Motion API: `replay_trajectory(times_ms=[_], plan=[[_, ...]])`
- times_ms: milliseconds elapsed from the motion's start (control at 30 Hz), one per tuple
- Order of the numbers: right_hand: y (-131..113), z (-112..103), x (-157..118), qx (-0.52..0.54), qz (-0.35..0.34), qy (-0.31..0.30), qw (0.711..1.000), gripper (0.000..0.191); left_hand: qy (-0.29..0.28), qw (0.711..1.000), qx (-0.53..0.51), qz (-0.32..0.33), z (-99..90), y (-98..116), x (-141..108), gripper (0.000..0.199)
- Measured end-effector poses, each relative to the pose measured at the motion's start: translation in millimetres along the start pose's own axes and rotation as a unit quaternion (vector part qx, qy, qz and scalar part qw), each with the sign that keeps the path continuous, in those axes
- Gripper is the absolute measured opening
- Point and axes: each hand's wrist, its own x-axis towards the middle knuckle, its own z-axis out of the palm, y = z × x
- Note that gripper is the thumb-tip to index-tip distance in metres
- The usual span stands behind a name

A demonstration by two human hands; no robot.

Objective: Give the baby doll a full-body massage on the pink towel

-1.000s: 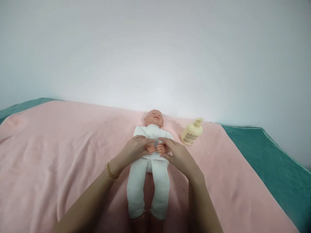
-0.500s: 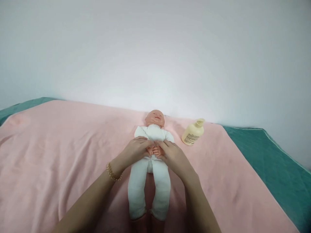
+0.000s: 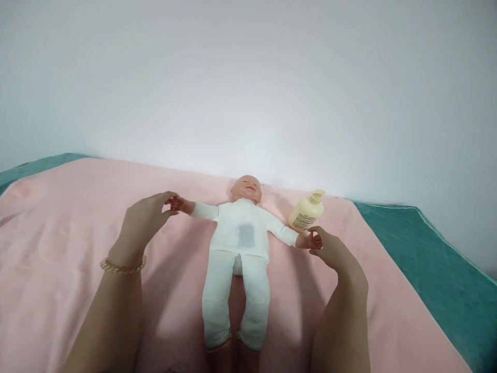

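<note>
A baby doll (image 3: 240, 228) in a white top and trousers lies on its back, head away from me, with both arms stretched out sideways. On the left side, my left hand (image 3: 149, 217), with a beaded bracelet at the wrist, pinches the doll's hand (image 3: 177, 202) between thumb and fingers. Across the body, my right hand (image 3: 330, 248) grips the doll's other hand (image 3: 315, 240) in the same way. A grey patch shows on the front of the top. The doll's feet run off the lower edge of the view.
A pale yellow pump bottle (image 3: 307, 212) stands just beyond the doll's arm on the right, close to my right hand. Under everything spreads a pink blanket (image 3: 77, 223), over a green cover (image 3: 427, 248). A white wall (image 3: 248, 88) rises behind.
Both my hands have moved apart from the middle of the doll's belly, drawing its arms outward to either side. The doll's body and the bottle stay in place.
</note>
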Motion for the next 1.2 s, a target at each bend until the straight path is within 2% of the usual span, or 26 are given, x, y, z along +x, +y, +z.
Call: replay_trajectory(times_ms=[133,267,367,500,600,700,767,867,967,1100,1200], plan=[[14.1,8.2,18.8,-0.046,0.037,-0.045,0.997,0.027,-0.121,0.989,0.042,-0.072,12.8,-26.9,6.6,0.014],[17.8,13.8,25.6,-0.063,0.040,-0.054,0.996,0.022,-0.248,0.961,0.062,-0.106,32.3,-38.6,14.9,0.014],[16.0,13.1,23.4,-0.061,0.040,-0.051,0.996,0.024,-0.254,0.956,0.083,-0.124,36.0,-37.8,15.7,0.015],[7.4,5.2,11.3,-0.036,0.032,-0.039,0.998,0.026,-0.211,0.965,0.079,-0.131,23.6,-32.8,9.1,0.017],[-1.8,-2.4,-1.3,-0.006,0.003,-0.009,1.000,0.026,-0.128,0.988,0.031,-0.085,9.6,-25.5,3.1,0.018],[-13.3,-7.4,-13.9,0.016,-0.056,0.044,0.997,0.029,-0.036,0.999,-0.011,0.009,-2.1,-8.2,-1.0,0.018],[-23.9,-8.0,-21.7,0.031,-0.105,0.077,0.991,0.035,-0.007,0.996,-0.045,0.078,-5.4,9.5,-2.9,0.020],[-45.5,-2.7,-31.9,0.055,-0.180,0.097,0.977,0.038,-0.018,0.975,-0.117,0.188,1.3,39.3,-6.2,0.024],[-71.1,10.9,-38.1,0.062,-0.253,0.073,0.963,0.035,-0.060,0.946,-0.151,0.281,21.3,65.3,-11.9,0.031],[-98.7,35.4,-38.6,0.017,-0.328,0.017,0.944,0.042,-0.074,0.921,-0.154,0.350,50.4,87.2,-20.9,0.041],[-109.1,50.7,-36.3,-0.018,-0.360,0.015,0.932,0.036,-0.091,0.916,-0.153,0.361,62.3,94.4,-24.5,0.039]])
